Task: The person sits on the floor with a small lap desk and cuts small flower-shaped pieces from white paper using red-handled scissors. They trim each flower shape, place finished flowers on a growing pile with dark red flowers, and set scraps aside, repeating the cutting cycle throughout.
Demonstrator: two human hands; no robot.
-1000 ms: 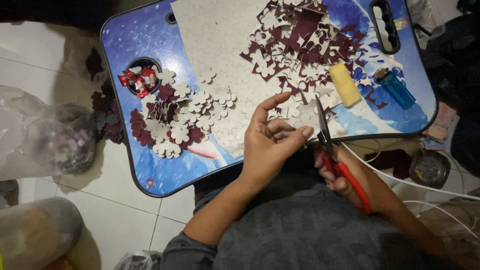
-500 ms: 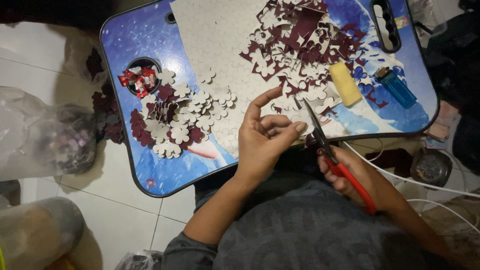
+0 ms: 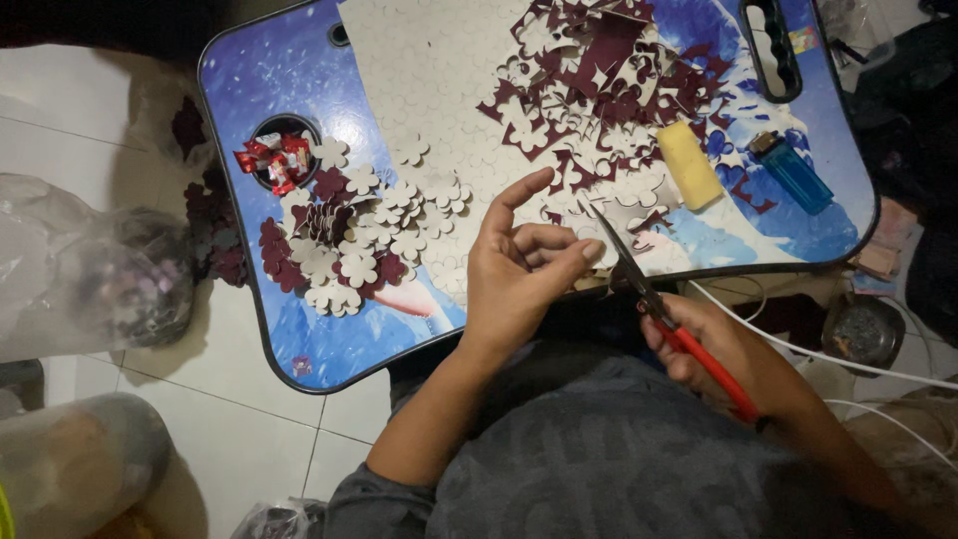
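The red-handled scissors (image 3: 664, 314) sit in the right hand (image 3: 733, 354), which is closed around the red handles. The thin blades point up and left, over the near edge of the desk (image 3: 299, 339). The left hand (image 3: 524, 269) is just beside the blades. Its thumb and bent fingers pinch a small pale piece, too small to tell what it is, and the first finger sticks up.

On the blue desk lies a big pale sheet (image 3: 439, 90) stamped with flower shapes. A heap of dark red scraps (image 3: 599, 80) lies on its right part. A pile of cut flower shapes (image 3: 349, 240), pale and dark red, lies to the left. Above them is a round cup hole (image 3: 282, 150) holding red wrappers. A yellow block (image 3: 689, 165) and a blue lighter (image 3: 793, 172) rest on the right side
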